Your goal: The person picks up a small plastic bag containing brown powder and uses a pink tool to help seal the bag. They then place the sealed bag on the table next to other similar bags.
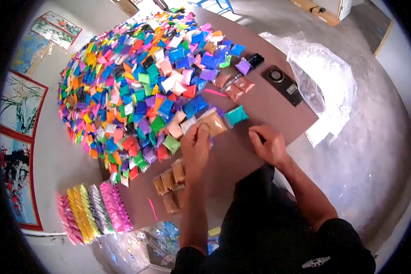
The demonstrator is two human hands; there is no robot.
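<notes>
Tan packet (pixel 216 123): a small, flat pouch of smooth light-brown stuff in clear, shiny film, roughly four-sided, with a pale glare along its upper edge; it sticks out ahead and to the right of the left hand, over the near edge of the heap.

Left hand (pixel 197 137): thumb and fingers pinched on a corner of the tan packet; the covered corner is hidden behind them.

Right hand (pixel 268 144): fingers curled inward, well apart from the tan packet; whether the fingertips meet, or hold anything, cannot be told.

Teal packet (pixel 237 116): on the table (pixel 223 169), ahead of and between the two hands, near the tan packet.

Brown packets (pixel 168 179): grouped beside the left forearm, which hides part of them, so their count is unclear.

Heap of coloured packets (pixel 137 93): spread ahead and to the left of the left hand; its far pieces blur into small patches.

Black device (pixel 283 85): beyond the right hand, with a round silvery part; its label is too small to read.
</notes>
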